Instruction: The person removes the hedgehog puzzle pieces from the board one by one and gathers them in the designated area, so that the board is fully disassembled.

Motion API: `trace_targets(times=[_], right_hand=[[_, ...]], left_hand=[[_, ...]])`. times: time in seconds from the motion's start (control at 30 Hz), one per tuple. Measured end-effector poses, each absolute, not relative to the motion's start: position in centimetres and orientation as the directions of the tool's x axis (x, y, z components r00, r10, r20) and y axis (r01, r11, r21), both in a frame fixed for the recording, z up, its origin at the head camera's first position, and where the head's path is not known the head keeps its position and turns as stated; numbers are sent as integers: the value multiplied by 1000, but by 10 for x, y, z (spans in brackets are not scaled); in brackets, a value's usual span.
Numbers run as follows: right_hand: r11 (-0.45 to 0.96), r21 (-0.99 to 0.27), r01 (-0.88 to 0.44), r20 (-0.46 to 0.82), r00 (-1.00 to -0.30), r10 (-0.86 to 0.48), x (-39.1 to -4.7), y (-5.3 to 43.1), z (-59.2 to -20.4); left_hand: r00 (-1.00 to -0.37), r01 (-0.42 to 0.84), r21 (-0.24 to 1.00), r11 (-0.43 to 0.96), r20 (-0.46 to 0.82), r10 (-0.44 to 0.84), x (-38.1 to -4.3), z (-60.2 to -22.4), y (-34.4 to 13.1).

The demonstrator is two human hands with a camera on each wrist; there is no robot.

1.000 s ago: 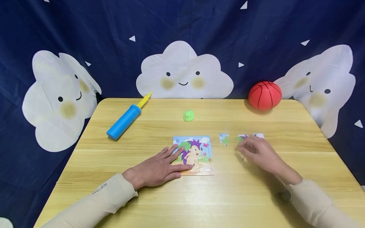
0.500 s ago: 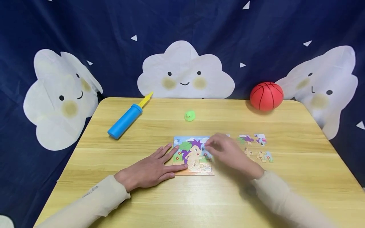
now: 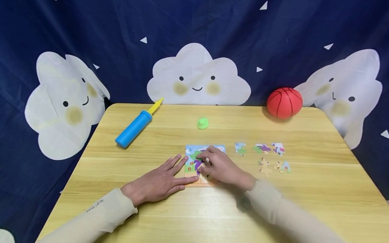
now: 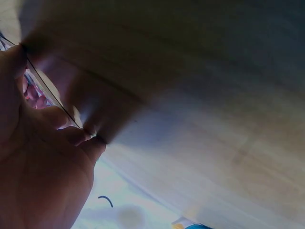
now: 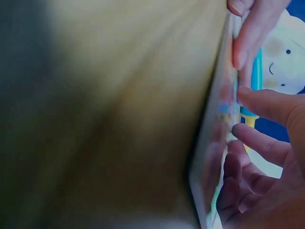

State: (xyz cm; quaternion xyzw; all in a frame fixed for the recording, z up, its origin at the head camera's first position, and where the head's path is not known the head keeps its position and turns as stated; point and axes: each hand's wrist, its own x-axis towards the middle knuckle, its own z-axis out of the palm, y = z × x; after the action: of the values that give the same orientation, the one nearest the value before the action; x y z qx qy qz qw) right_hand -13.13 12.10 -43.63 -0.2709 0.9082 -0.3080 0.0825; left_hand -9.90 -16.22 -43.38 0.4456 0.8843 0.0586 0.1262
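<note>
In the head view a jigsaw puzzle (image 3: 190, 182) with a purple-haired hedgehog picture lies in its flat square tray on the table. My left hand (image 3: 153, 182) rests at its left side, fingers spread and fingertips over the edge. The right hand (image 3: 223, 168) bends over the puzzle and covers its right part. In the right wrist view the thumb (image 5: 267, 105) and index finger (image 5: 262, 143) reach the picture surface, tips apart. To the right lie loose puzzle pieces: one with a green leaf (image 3: 240, 149), one purple (image 3: 263, 148), one beige (image 3: 265, 167), and others beside them.
A blue pump (image 3: 133, 130) with a yellow nozzle lies at the table's back left. A small green rubber duck (image 3: 202, 123) sits behind the puzzle. The red ball (image 3: 284, 103) stands at the back right, before a dark blue curtain (image 3: 194, 20) with clouds.
My right hand has moved left from the loose pieces to above the puzzle, uncovering those pieces. The left hand has shifted slightly left and stays at the tray's edge.
</note>
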Motion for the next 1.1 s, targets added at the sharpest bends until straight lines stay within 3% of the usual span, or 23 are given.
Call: trace_targets(times=[0.4,0.73,0.93,1.1], right_hand=[[676,-657,-335,-35,-882,-471,-133,111,-439],[503,-789,-353,60,-859,-509,-133,115,-441],[454,-822,-344,97,-870,-484,-131,136,-432],[495,-835,-242,7,-903,-431,-131,173,-424]], left_hand=[[-570,769,227,597,-178,802,-99,-433,-162],[-574,761,248,599,-173,800,-99,-432,-162],[-570,767,245,593,-163,805,-99,-433,-162],[-573,764,246,597,-167,802,-98,-433,-162]])
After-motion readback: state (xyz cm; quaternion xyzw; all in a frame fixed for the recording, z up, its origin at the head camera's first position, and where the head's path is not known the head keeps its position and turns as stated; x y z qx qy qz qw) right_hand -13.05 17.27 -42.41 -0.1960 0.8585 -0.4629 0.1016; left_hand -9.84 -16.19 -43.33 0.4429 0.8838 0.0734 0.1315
